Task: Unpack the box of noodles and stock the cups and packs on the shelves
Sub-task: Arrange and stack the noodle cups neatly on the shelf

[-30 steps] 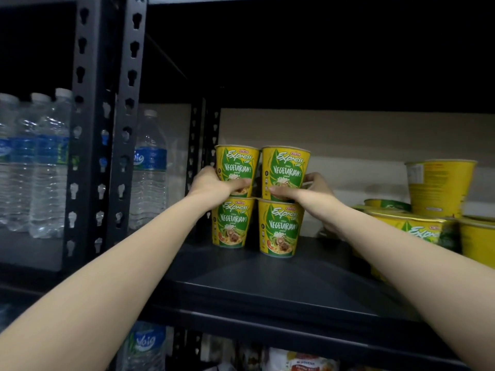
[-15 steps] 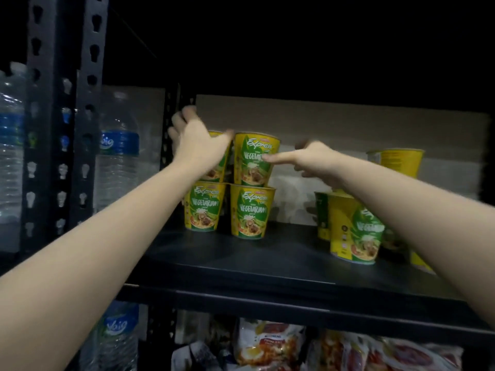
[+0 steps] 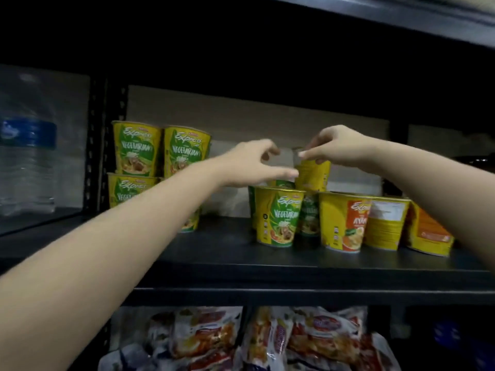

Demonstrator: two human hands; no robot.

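Noodle cup (image 3: 312,174), perched atop the loose cups on the shelf (image 3: 267,266), was pinched at its rim by the right hand (image 3: 338,147), apparently to restack it, while the left hand (image 3: 250,163) reached in half-curled and empty.

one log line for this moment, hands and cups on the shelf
right hand: grips top of raised yellow noodle cup | left hand: open beside it | stacked green-label vegetarian cups: untouched on black shelf

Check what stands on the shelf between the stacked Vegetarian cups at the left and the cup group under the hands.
Head view: nothing stands there. Between the stacked cups and the cup group only bare shelf shows, crossed in front by the left forearm.
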